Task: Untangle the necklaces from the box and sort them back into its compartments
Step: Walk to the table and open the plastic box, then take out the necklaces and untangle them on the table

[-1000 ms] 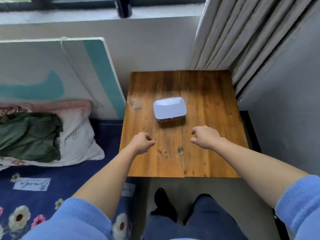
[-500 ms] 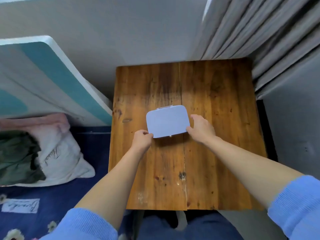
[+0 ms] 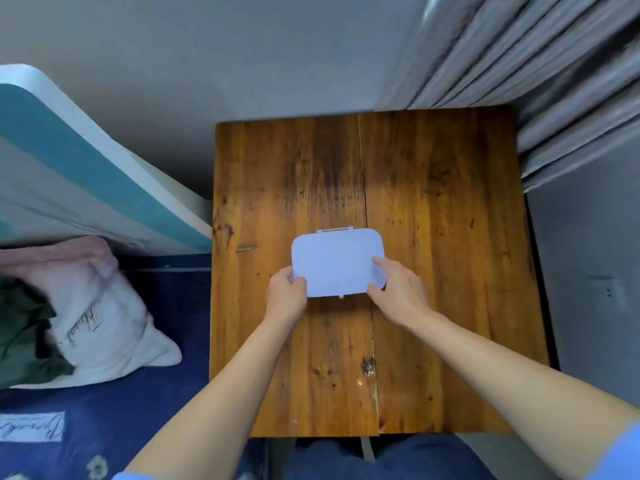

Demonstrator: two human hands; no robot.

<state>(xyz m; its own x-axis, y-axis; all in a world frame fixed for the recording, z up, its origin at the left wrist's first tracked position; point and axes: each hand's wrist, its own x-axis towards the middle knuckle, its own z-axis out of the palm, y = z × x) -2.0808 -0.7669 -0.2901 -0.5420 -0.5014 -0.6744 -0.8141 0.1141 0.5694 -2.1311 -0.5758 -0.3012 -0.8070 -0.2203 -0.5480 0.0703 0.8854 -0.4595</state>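
A pale lilac box [image 3: 337, 261] with rounded corners lies closed on the wooden table [image 3: 433, 209], hinge at its far edge and a small clasp at its near edge. My left hand [image 3: 285, 294] grips the box's near left corner, thumb on the lid. My right hand [image 3: 398, 289] holds the near right corner, with the index finger laid on top of the lid. The lid hides the inside of the box, so no necklaces can be seen.
A bed with a dark blue floral cover [image 3: 104, 410], a white pillow [image 3: 100, 327] and green cloth [image 3: 20, 334] lies left of the table. A teal-and-white board [image 3: 86, 181] leans on the wall. Grey curtains [image 3: 536, 64] hang at the back right.
Both hands reached forward from the near part of the table and closed on the box's near corners. The camera tilted down and moved closer.
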